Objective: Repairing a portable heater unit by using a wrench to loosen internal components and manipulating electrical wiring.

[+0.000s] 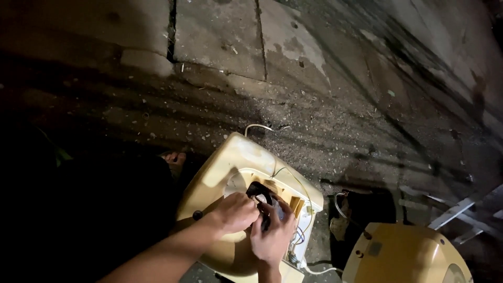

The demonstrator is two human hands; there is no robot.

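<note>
- Both of my hands meet inside the opening of a yellowish plastic housing [230, 157] that lies on the concrete floor [220, 36], close in front of me so I can look straight down into it.
- My left hand [236, 212] curls over the opening, its fingers [250, 205] bent and closed onto a black ring-shaped part [259, 189], seemingly to steady it.
- My right hand [273, 236] comes up from below, fingers pinched on a dark piece just under that ring; what the piece is I cannot make out.
- Thin wires [299, 236] run loose at the housing's right edge, and a white cable [319, 270] trails out beside them, probably left free to keep the inside reachable.
- One more yellowish cover [403, 254] sits at the lower right, apart from the first and cut off by the frame.
- Much of the left side is black shadow; something small shows there near the housing, too dim to name.
- Pale slats [450, 212] at the far right are only partly visible.
</note>
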